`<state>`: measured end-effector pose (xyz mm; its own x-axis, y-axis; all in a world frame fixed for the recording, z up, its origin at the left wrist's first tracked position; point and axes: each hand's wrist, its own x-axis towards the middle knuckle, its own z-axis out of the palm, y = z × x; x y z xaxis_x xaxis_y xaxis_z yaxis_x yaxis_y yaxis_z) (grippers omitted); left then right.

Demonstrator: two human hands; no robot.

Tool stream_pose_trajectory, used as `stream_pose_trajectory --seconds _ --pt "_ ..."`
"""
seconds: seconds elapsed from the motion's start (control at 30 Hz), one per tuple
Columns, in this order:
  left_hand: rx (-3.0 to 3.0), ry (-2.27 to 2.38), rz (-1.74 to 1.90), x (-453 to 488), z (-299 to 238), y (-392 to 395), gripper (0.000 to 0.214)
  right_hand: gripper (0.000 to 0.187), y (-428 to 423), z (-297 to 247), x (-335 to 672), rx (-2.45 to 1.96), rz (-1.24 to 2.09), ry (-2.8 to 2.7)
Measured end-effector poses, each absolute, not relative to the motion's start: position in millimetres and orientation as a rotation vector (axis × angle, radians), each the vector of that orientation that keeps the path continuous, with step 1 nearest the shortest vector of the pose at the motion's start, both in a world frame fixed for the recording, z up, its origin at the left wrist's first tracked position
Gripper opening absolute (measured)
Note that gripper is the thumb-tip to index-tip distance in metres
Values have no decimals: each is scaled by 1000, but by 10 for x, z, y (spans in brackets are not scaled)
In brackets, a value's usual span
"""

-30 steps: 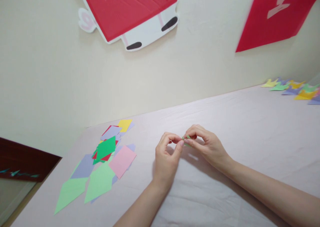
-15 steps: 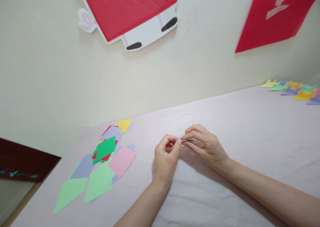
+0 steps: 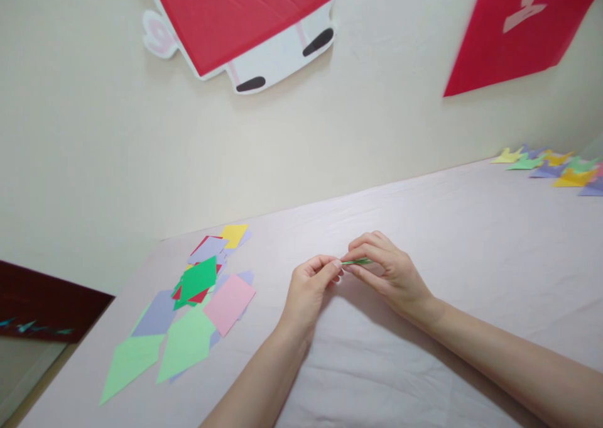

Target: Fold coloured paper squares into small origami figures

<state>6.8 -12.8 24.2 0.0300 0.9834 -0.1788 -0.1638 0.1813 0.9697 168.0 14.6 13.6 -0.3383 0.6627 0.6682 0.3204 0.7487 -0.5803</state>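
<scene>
While low, hands (image 3: 306,290) (image 3: 393,271) tip-to-tip on paper (image 3: 358,262).

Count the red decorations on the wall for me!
2. A red-and-white cutout hangs upper left; a red banner with white letters hangs upper right. Both are cut off by the top edge; more may hang out of view.

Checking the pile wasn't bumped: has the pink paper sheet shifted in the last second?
No. The pink paper sheet keeps its place beside the light green sheet on the table.

wall (image 3: 85,139): cream | 2 red posters (image 3: 245,13) | table (image 3: 494,246): pale pink cloth | dark furniture (image 3: 42,302) left
</scene>
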Motion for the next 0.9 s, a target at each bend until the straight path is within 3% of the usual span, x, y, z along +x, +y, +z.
stream_pose_trajectory --seconds 0.3,0.6,0.9 --pt "862 1035 984 0 302 -113 27 8 145 155 1675 -756 641 -1879" --pt "1364 1208 1089 12 305 -123 14 17 167 109 1645 -858 1087 -1629" --pt "1332 1200 1158 42 269 -107 16 21 166 127 1615 -875 1394 -1399"
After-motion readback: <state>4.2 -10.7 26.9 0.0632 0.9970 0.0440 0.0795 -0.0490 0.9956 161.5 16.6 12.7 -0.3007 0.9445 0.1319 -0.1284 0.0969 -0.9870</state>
